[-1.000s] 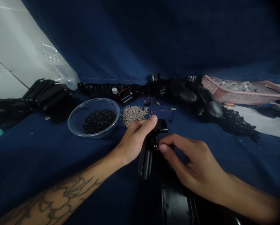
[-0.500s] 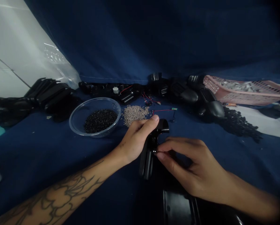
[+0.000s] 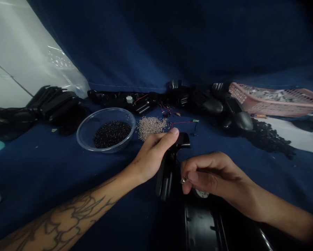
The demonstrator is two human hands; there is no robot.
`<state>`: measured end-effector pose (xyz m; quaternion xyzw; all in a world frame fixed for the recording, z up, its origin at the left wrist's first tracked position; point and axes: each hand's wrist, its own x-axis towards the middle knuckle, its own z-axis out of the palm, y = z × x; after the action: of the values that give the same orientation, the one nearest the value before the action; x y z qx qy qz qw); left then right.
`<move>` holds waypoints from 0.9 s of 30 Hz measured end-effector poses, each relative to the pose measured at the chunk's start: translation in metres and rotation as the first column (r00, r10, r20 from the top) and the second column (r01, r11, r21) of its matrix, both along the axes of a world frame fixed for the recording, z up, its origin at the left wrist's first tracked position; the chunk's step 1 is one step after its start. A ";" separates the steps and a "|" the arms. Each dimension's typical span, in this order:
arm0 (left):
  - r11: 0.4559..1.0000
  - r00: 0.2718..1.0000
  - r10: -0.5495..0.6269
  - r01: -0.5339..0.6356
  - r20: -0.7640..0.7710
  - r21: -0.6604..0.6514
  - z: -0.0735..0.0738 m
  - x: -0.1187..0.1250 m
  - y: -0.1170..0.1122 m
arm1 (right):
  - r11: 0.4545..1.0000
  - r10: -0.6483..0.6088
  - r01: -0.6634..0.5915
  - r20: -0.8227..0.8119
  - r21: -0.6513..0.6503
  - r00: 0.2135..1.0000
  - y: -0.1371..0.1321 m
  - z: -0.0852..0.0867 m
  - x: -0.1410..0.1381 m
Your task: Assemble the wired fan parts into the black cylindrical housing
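While our left hand [image 3: 152,157] stays clamped round a black plastic housing [image 3: 165,179], our right hand [image 3: 214,174] has drawn away from it, pinching a tiny silver part [image 3: 183,180] — too small to identify. The hands now work apart. Below, a black panel [image 3: 203,226] runs out of frame, a round white piece [image 3: 201,193] half hidden under that hand; further out — a clear bowl [image 3: 105,130] of black granules [image 3: 111,134], then loose silver beads [image 3: 151,127] on blue cloth [image 3: 54,164].

The single camera rides on the person's head, facing forward and down, close above the left hand [image 3: 152,157] and right hand [image 3: 211,174]. The clear bowl [image 3: 105,108] sits ahead of the hands, left of centre; beyond the bowl, the view reaches a hanging navy cloth [image 3: 156,45], with a white tiled wall [image 3: 7,80] to the bowl's left.
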<state>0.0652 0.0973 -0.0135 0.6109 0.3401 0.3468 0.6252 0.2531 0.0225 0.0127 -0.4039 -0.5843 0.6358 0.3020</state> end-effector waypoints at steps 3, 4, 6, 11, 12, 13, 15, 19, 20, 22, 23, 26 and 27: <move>1.000 1.000 0.019 -0.019 -0.010 -0.003 0.000 0.001 0.000 | 0.999 0.021 -0.022 -0.058 -0.026 0.998 0.003 0.003 0.000; 1.000 1.000 0.022 -0.022 -0.015 -0.008 0.000 0.001 0.000 | 0.999 0.028 -0.031 -0.076 -0.042 0.997 0.004 0.003 0.000; 0.999 1.000 0.025 -0.026 -0.015 -0.019 0.000 0.001 0.000 | 0.998 0.030 -0.035 -0.103 -0.053 0.994 0.005 0.003 0.000; 0.999 1.000 0.007 -0.007 0.022 -0.033 0.000 0.000 0.001 | 0.929 -0.171 0.120 0.119 0.350 0.978 0.000 -0.002 -0.008; 1.000 1.000 0.001 0.000 0.028 -0.030 0.000 0.000 0.001 | 0.865 -0.230 0.131 0.151 0.485 0.961 -0.002 -0.004 -0.010; 1.000 1.000 -0.005 0.005 0.029 -0.026 0.000 0.000 0.001 | 0.789 -0.273 0.123 0.165 0.602 0.948 -0.004 -0.005 -0.011; 1.000 1.000 -0.013 0.014 0.020 -0.022 0.001 0.001 0.000 | 0.642 -0.318 0.073 0.179 0.763 0.931 -0.006 -0.007 -0.013; 0.999 0.999 -0.032 0.032 0.020 -0.016 0.002 0.002 -0.002 | 0.419 -0.422 -0.044 0.237 0.907 0.875 -0.007 -0.010 -0.013; 0.999 0.999 -0.039 0.039 0.026 -0.015 0.003 0.003 -0.002 | 0.365 -0.442 -0.077 0.245 0.928 0.863 -0.007 -0.010 -0.012; 0.999 0.998 -0.046 0.046 0.036 -0.010 0.003 0.003 -0.003 | 0.285 -0.462 -0.136 0.260 0.949 0.848 -0.007 -0.012 -0.011; 0.999 0.998 -0.047 0.048 0.037 -0.005 0.003 0.003 -0.003 | 0.256 -0.471 -0.160 0.267 0.953 0.841 -0.007 -0.013 -0.011; 0.998 0.998 -0.045 0.044 0.031 0.033 0.003 0.004 -0.004 | 0.208 -0.500 -0.223 0.299 0.952 0.813 -0.008 -0.014 -0.011; 0.998 0.999 -0.045 0.043 0.030 0.044 0.003 0.004 -0.005 | 0.200 -0.506 -0.241 0.310 0.950 0.805 -0.009 -0.015 -0.012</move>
<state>0.0693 0.0926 -0.0101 0.6261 0.3093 0.3496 0.6246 0.2414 0.0136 -0.0021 -0.3437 -0.8681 -0.0598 0.3532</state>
